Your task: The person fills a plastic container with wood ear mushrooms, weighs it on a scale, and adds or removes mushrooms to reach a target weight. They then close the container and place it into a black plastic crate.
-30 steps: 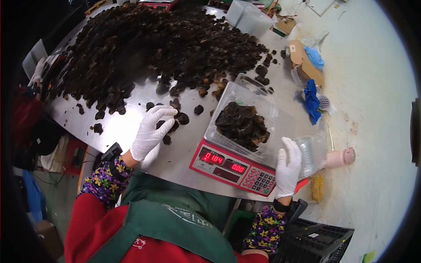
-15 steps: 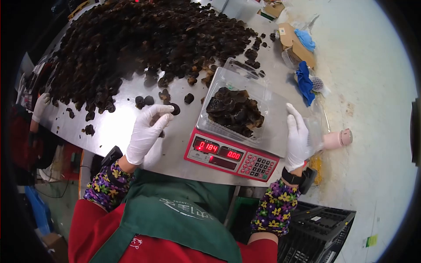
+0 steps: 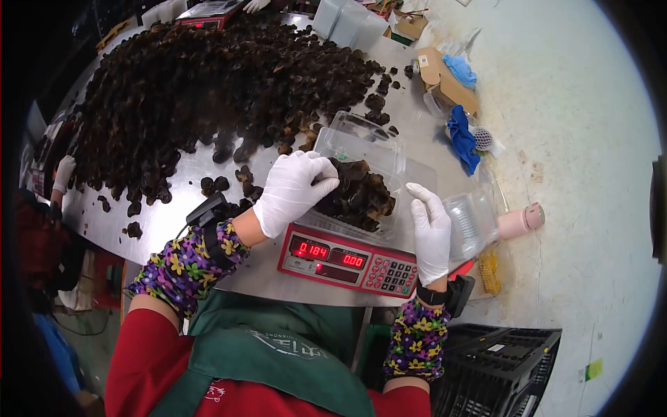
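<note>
A clear plastic box [image 3: 398,161] with its lid flipped back sits on a red digital scale [image 3: 340,260] and holds a clump of dark wood ear mushrooms [image 3: 361,194]. The scale display reads 0.184. My left hand [image 3: 297,186], in a white glove, reaches over the box's left side with thumb and fingers pinched on a wood ear at the clump's edge; the fingertips partly hide it. Beside the scale's right edge, my gloved right hand [image 3: 431,236] has its fingers extended, with nothing in it.
A large heap of wood ears [image 3: 208,90] covers the far left of the metal table [image 3: 174,229], with loose pieces around it. At right lie clear plastic boxes [image 3: 469,222], a pink bottle [image 3: 521,222], a blue cloth [image 3: 462,139] and a cardboard box [image 3: 441,80]. A co-worker's gloved hand [image 3: 64,172] is at far left.
My left hand has moved right and forward, bringing a wood ear from over the table to the clump in the box. My right hand stays open beside the scale. The camera view has shifted.
</note>
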A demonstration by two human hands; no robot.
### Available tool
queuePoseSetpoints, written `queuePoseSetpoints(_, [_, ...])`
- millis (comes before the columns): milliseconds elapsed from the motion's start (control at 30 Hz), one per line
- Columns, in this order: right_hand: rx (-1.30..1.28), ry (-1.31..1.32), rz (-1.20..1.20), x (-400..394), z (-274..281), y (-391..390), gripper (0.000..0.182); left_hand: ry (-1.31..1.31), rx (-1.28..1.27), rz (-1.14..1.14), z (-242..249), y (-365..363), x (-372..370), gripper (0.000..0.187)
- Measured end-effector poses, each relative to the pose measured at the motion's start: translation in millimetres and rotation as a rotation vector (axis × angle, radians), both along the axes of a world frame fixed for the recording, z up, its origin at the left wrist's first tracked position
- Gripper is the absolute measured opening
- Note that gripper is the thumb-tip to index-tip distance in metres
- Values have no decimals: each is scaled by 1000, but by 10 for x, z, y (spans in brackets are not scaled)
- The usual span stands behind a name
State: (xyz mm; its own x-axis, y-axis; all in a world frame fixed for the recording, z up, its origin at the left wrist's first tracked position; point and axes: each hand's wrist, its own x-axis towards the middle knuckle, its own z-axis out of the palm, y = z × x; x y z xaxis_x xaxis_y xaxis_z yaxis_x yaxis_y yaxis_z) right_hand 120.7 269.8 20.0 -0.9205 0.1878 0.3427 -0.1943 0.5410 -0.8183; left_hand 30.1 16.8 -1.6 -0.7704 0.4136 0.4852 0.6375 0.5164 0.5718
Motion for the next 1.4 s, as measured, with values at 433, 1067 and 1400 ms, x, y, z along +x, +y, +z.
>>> queuePoseSetpoints(433, [-68,-40,-23,16,-26,181,26,-7,264,373,-321,-953,-76,22])
queuePoseSetpoints(1067, [-847,-274,79,-677,-53,340,64,-1128,713,-63,-207,-336,374,35])
queuePoseSetpoints(1400, [-351,-508,-142,438,-109,-218,39,-1298,664,-84,-142,-331,281,14])
